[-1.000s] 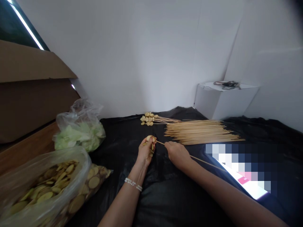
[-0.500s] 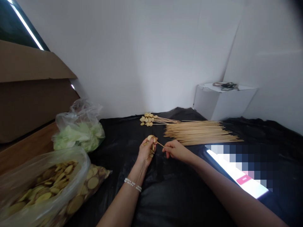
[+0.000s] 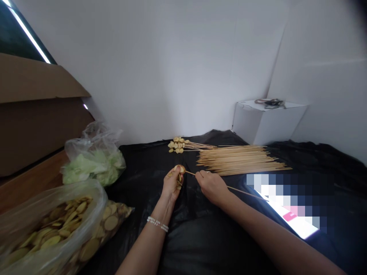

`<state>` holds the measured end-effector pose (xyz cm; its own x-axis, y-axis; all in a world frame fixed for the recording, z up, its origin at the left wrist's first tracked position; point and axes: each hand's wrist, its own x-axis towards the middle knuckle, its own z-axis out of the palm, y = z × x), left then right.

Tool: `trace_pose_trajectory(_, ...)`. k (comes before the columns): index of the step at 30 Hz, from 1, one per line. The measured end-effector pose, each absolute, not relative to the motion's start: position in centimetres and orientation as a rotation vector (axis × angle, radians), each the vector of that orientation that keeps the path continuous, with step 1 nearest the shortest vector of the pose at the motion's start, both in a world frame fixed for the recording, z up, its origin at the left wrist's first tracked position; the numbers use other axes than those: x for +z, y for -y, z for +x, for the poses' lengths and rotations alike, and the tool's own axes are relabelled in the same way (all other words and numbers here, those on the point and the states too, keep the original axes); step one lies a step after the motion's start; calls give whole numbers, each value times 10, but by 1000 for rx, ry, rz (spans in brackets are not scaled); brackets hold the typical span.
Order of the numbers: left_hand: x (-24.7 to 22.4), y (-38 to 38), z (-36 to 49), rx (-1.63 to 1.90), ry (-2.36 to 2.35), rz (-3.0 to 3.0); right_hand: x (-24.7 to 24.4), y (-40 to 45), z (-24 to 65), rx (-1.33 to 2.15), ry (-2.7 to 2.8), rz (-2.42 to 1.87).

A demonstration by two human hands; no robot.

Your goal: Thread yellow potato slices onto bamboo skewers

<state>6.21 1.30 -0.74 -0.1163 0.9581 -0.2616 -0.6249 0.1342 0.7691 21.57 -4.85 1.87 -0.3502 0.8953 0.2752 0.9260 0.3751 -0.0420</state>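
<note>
While the skewer (image 3: pixel 243 191) was held between the hands above the black sheet (image 3: pixel 140 162), pale slices (image 3: pixel 179 169) at its far end were pinched by the left hand (image 3: pixel 170 187), and its shaft was gripped by the right hand (image 3: pixel 213 187), a short gap being left between. A slow, straight push, with slices pinched by their edges, seemed advisable. The skewer was pointed leftward and slightly away, its long axis slanted back rightward toward the lit screen (image 3: pixel 304 229).

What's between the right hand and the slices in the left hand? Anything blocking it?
Nothing visible blocks it: only the thin stick that the right hand holds spans the gap to the slices in the left hand.
</note>
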Motion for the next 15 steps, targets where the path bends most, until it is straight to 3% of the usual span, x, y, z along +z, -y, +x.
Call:
trace_pose_trajectory(8, -8, -11, 63, 1391, -910, 540, 15, 32, 219, 783, 2008, -1547)
trace_pose_trajectory(10, -8, -11, 63, 1401, -923, 526, 13, 32, 219, 708, 2009, -1546)
trace_pose_trajectory(15, -10, -11, 64, 1413, -927, 472, 12, 45, 214, 0, 2245, -1594)
